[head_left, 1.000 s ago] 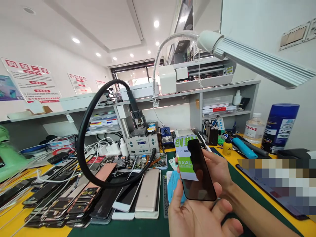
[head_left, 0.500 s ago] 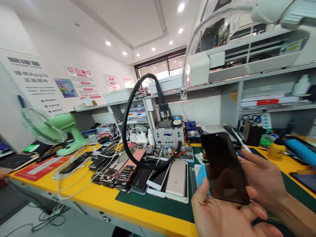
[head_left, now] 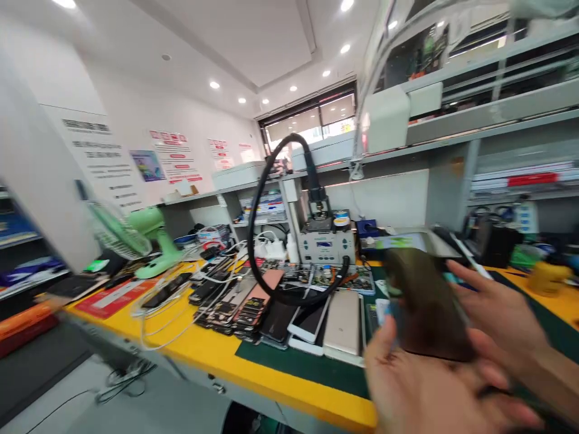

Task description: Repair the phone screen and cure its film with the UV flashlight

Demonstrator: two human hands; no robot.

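Observation:
A dark smartphone [head_left: 427,307], its black screen turned toward me, rests tilted in my left hand [head_left: 420,386]. The thumb lies along the phone's left edge and the fingers curl round its lower right side. Close by the right edge is my right hand [head_left: 506,322], with a finger stretched out. Whether it touches the phone is hard to tell, as motion blurs both. Beneath them lies a dark green mat [head_left: 316,367]. Left of my hands, a gold phone [head_left: 342,322] and a white phone [head_left: 312,322] lie on the bench.
A grey rework station [head_left: 325,245] with a looped black hose [head_left: 254,235] stands at the back. Stacked phone parts [head_left: 253,307] and white cables [head_left: 149,319] cover the bench's left side, near a green fan [head_left: 156,241]. A yellow bottle [head_left: 549,278] stands at right.
My view has turned left, so the bench appears shifted right. The phone's screen now shows a greenish-brown reflection and is blurred. My left hand keeps its hold.

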